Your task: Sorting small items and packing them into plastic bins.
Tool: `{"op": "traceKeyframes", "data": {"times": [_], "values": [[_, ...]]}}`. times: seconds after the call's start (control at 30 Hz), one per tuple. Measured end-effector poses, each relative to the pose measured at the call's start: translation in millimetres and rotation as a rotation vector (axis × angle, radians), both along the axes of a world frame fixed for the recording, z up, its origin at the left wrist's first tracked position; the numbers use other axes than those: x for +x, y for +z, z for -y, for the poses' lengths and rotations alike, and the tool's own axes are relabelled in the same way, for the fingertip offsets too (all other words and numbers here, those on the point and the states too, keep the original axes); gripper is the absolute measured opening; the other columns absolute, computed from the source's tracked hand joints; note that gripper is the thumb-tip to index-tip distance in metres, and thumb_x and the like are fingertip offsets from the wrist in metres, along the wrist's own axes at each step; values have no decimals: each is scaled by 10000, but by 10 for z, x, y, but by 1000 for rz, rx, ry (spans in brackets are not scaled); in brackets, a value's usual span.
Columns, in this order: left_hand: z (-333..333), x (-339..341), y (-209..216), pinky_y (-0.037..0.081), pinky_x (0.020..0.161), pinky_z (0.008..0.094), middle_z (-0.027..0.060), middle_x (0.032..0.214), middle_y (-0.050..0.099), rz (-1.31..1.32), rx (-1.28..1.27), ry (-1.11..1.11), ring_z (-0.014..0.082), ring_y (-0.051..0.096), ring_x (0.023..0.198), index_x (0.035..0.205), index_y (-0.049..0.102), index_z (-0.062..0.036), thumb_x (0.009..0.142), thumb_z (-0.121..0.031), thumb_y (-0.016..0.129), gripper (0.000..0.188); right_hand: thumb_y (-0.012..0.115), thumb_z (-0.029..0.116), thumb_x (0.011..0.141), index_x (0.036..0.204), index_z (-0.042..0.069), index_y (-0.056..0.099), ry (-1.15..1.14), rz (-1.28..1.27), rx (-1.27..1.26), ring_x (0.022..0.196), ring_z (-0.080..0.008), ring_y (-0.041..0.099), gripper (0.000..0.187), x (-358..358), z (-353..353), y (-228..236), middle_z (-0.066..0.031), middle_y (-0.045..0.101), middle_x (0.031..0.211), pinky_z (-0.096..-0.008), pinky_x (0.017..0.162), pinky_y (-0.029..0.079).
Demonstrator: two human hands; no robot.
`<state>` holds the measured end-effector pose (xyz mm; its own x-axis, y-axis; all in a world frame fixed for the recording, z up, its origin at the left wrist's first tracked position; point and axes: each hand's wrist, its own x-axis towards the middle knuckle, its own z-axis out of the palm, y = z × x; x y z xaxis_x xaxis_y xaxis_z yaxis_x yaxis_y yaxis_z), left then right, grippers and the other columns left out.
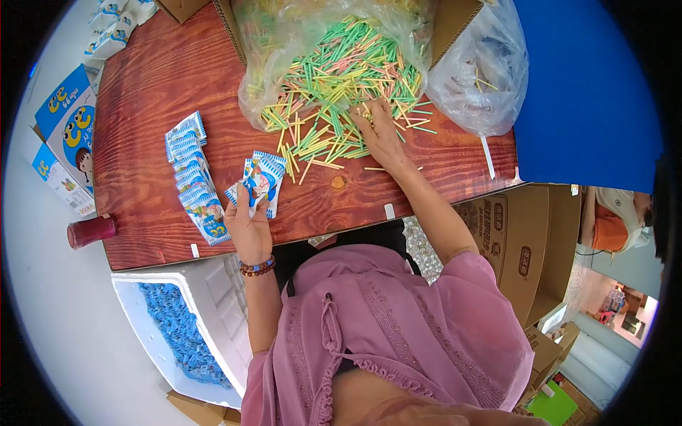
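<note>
My left hand [249,231] is closed on a few small blue-and-white packets [264,182], pinched between thumb and fingers above the near part of the table. Just left of it, a row of overlapping packets [193,176] of the same kind lies on the wood. My right hand [383,138] is at the near edge of a loose heap of thin green, yellow and pink sticks [348,78]. Its thumb and fingers curl around some sticks there, the fingertips partly hidden among them. The heap spills from a clear plastic bag [266,78] onto the table.
The red-brown wooden table [142,92] carries a cardboard box [455,28] around the bag. A clear bag [483,78] with a few sticks sits right. A red jar [92,231] and printed blue cartons [67,121] are left. Below stands a white foam box [213,305] with blue contents.
</note>
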<state>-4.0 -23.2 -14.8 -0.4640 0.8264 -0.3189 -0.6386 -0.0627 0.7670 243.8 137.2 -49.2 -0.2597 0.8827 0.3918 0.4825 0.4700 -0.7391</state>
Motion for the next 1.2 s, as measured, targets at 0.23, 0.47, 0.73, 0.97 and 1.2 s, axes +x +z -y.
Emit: {"op": "traceKeyframes", "data": {"times": [0.23, 0.47, 0.73, 0.97, 1.2], "values": [[-76, 61, 16, 485, 699, 266, 38, 988, 677, 27, 42, -6, 110, 621, 863, 1002, 647, -45, 969, -170, 582, 144, 424, 124, 998, 1052, 29, 481, 14, -125, -119, 920, -316, 570, 124, 79, -47, -83, -94, 564, 913, -429, 1015, 359], [-337, 418, 108, 469, 697, 261, 38, 984, 664, 65, 64, -129, 113, 569, 796, 1012, 643, -48, 981, -159, 560, 142, 425, 177, 1025, 1041, 67, 483, 221, -1439, -455, 1029, -241, 595, 125, -153, -17, 602, -53, 569, 925, -439, 1018, 419], [-496, 481, -10, 481, 644, 251, 26, 930, 671, 188, 152, -175, 99, 602, 794, 963, 651, -56, 976, -171, 573, 139, 418, 140, 1017, 1090, 81, 481, 321, -1511, -303, 948, -187, 586, 113, -574, 169, 983, -57, 573, 905, -500, 1106, 351], [-563, 539, 78, 472, 646, 263, 32, 905, 660, 209, 152, -172, 113, 582, 765, 934, 640, -53, 979, -179, 570, 151, 423, 147, 1016, 1092, 67, 480, 358, -1520, -328, 1004, -208, 591, 125, -695, 197, 938, -72, 581, 913, -505, 1086, 364], [-559, 601, -38, 477, 668, 276, 29, 955, 653, 262, 177, -136, 115, 576, 804, 1020, 616, -69, 986, -153, 548, 113, 395, 201, 1028, 1088, 24, 429, 128, -1414, -359, 1165, -315, 558, 190, -953, 431, 989, -140, 614, 1011, -390, 951, 444]]}}
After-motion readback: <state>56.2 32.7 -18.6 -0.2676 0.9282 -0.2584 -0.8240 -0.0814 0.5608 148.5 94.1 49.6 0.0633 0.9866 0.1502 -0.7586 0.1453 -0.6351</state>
